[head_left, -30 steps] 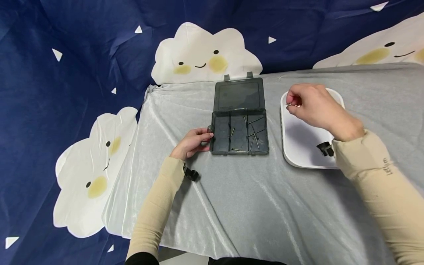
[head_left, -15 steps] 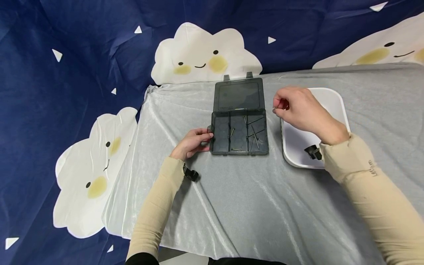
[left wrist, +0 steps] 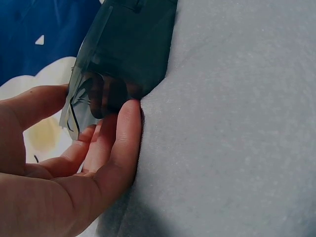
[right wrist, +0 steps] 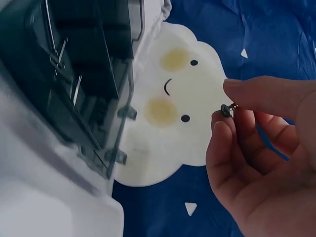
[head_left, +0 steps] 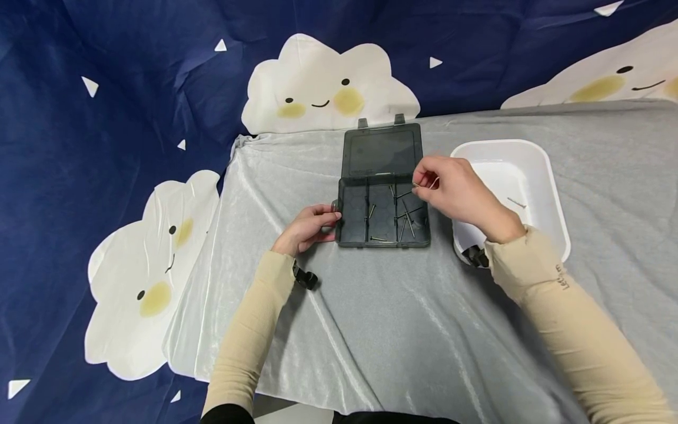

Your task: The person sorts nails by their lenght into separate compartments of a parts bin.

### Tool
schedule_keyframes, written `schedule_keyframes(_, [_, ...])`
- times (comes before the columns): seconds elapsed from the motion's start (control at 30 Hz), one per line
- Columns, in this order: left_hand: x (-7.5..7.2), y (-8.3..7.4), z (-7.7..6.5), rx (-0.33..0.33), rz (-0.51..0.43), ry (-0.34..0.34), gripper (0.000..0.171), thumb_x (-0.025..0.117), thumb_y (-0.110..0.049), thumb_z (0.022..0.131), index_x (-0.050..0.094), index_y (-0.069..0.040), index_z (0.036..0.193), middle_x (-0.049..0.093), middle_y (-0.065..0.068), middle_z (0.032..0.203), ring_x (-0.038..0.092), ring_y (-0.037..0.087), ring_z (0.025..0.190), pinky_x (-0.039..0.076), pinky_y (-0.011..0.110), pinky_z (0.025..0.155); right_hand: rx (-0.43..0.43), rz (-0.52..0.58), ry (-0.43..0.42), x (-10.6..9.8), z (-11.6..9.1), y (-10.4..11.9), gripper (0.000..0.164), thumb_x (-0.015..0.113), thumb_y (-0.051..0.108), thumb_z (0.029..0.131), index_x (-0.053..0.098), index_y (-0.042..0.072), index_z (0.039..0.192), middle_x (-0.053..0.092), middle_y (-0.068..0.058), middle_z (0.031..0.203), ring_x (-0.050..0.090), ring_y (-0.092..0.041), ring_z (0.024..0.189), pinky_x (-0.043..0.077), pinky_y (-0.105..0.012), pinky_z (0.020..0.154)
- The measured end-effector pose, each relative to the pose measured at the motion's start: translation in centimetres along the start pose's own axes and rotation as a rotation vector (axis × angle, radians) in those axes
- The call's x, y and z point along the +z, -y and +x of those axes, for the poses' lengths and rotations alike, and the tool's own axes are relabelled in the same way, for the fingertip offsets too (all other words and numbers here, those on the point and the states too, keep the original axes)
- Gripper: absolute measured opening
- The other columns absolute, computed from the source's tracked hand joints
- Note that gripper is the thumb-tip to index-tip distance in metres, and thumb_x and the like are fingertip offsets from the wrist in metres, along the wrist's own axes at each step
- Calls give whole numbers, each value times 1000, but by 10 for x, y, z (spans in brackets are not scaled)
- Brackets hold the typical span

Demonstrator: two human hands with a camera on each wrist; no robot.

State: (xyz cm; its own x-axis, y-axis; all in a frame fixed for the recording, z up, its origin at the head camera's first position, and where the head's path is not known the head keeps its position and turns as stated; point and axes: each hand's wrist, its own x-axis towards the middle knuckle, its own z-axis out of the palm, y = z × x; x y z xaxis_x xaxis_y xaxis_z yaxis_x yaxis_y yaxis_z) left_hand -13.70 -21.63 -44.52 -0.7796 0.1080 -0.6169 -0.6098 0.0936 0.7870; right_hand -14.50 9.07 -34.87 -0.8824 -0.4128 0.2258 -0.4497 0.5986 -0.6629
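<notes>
A dark translucent compartment box lies on the cloth with its lid folded back. Several screws lie in its right compartment, and a few more in the middle one; the left shows none. My left hand holds the box's left side, thumb on the upper edge and fingers against the wall, as the left wrist view shows. My right hand is above the box's right edge. Between its thumb and fingers it pinches a screw, with the round head showing and most of the shank hidden.
A white tray stands right of the box, under the right forearm, with a screw visible in it. Grey cloth covers the table. A blue curtain with cloud prints hangs behind and to the left.
My right hand has moved left from over the white tray to the box's right edge, carrying the screw. The tray's inside and its screw have come into view. My left hand stays put.
</notes>
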Motion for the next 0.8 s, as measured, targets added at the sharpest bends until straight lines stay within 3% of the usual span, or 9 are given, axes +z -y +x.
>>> schedule_keyframes(0.23, [0,-1,0,8,0,1,37,63,-15,94,54,-3,128,58,4,103,58,12,91,58,25,62,36,80,9,17,-3,3,8,69,1,82,63,7,83,65,-7,79,58,-16,72,45,-20,64])
schedule_keyframes(0.5, [0,0,1,-4,5,-4,36,64,-15,93,55,-4,126,58,5,103,57,13,92,57,25,63,13,114,21,39,-7,1,6,69,1,83,69,4,88,65,-7,85,59,-16,76,47,-21,67])
schedule_keyframes(0.8, [0,0,1,4,4,-3,35,63,-15,93,55,-3,125,58,4,102,57,12,91,57,25,63,68,141,71,61,-10,-3,6,68,3,84,68,4,90,66,-9,85,61,-19,76,51,-29,70])
